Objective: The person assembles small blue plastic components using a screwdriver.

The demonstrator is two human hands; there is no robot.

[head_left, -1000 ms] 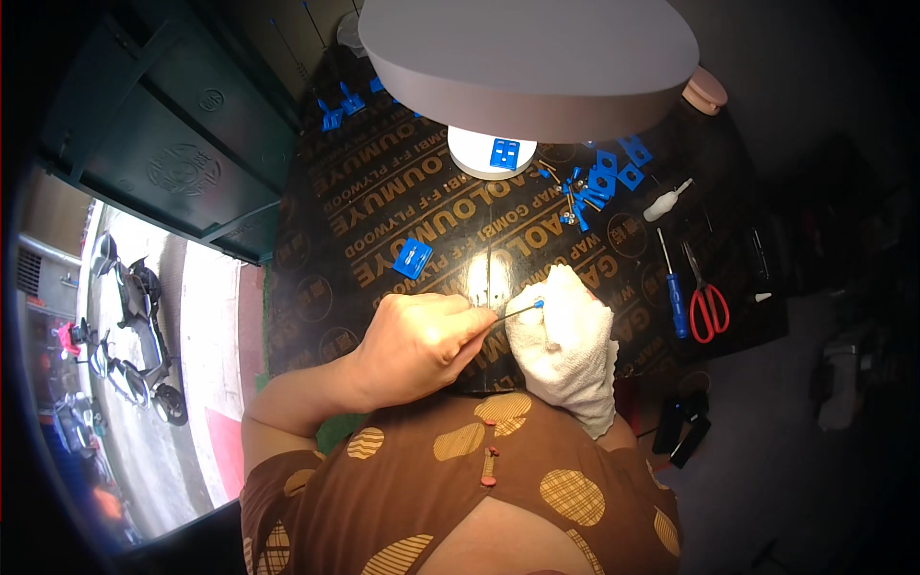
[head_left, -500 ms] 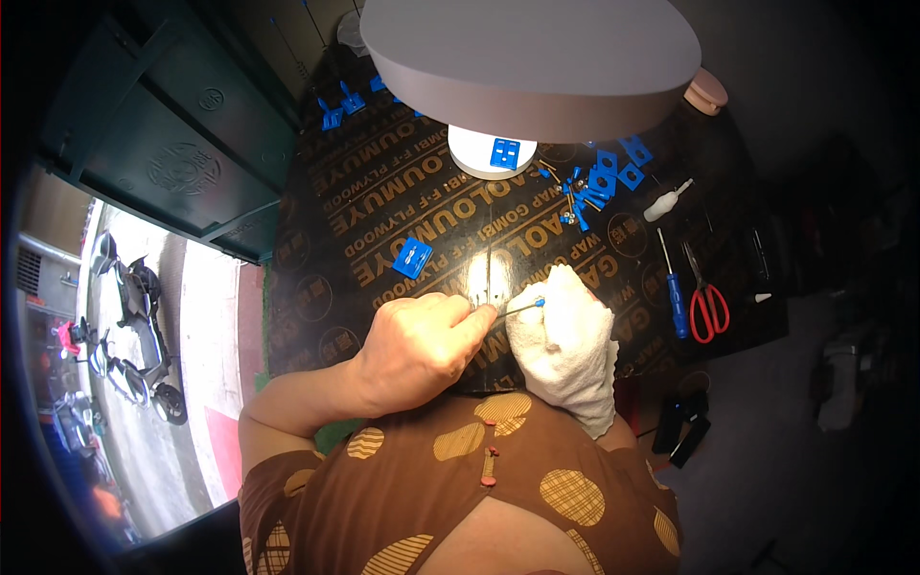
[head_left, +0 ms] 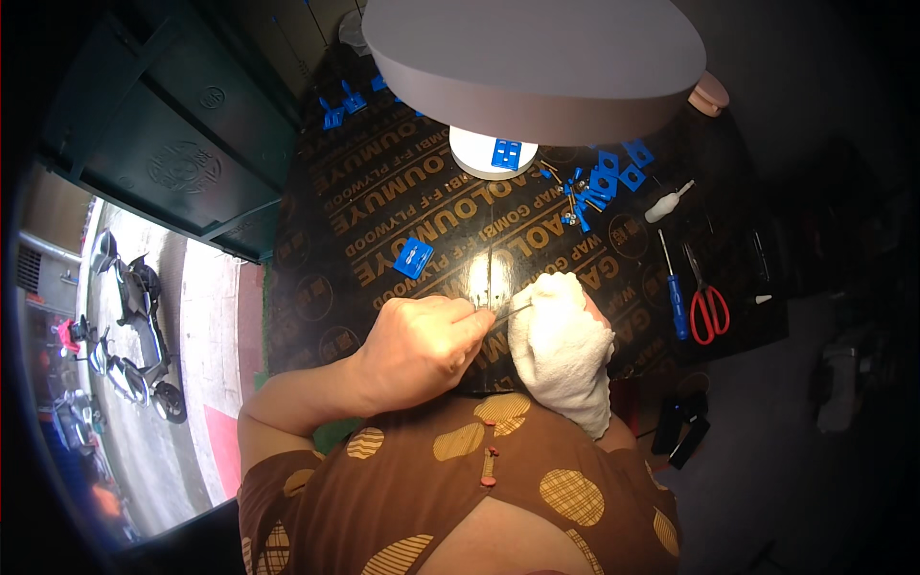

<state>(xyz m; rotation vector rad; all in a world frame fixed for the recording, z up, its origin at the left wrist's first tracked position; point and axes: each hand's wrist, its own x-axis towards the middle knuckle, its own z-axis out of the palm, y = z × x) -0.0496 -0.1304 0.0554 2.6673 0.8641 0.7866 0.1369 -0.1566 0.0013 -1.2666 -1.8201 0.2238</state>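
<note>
Low over the near part of the table, my left hand (head_left: pixel 426 343) is closed, thumb and forefinger pinching a thin dark rod (head_left: pixel 518 308). The rod runs right, into a white cloth (head_left: pixel 561 350). My right hand (head_left: pixel 594 309) is wrapped in that cloth and closed on it; only a bit of skin shows at its right side. The rod's right end is hidden in the folds. A flat blue plate with slots (head_left: pixel 413 257) lies beyond my left hand. Farther off sits another blue plate (head_left: pixel 506 153) on the round white lamp base (head_left: pixel 467 165).
A broad grey lamp head (head_left: pixel 537 72) overhangs the far table. Blue parts and screws (head_left: pixel 580 196) lie in a pile at right. Near them are a small white bottle (head_left: pixel 665 205), a blue-handled screwdriver (head_left: pixel 678 305) and red-handled scissors (head_left: pixel 709 314). More blue pieces (head_left: pixel 353 99) stand far left.
The cloth in my right hand has closed over the rod's blue tip, which showed half a second ago. My left hand keeps its pinch nearly in place.
</note>
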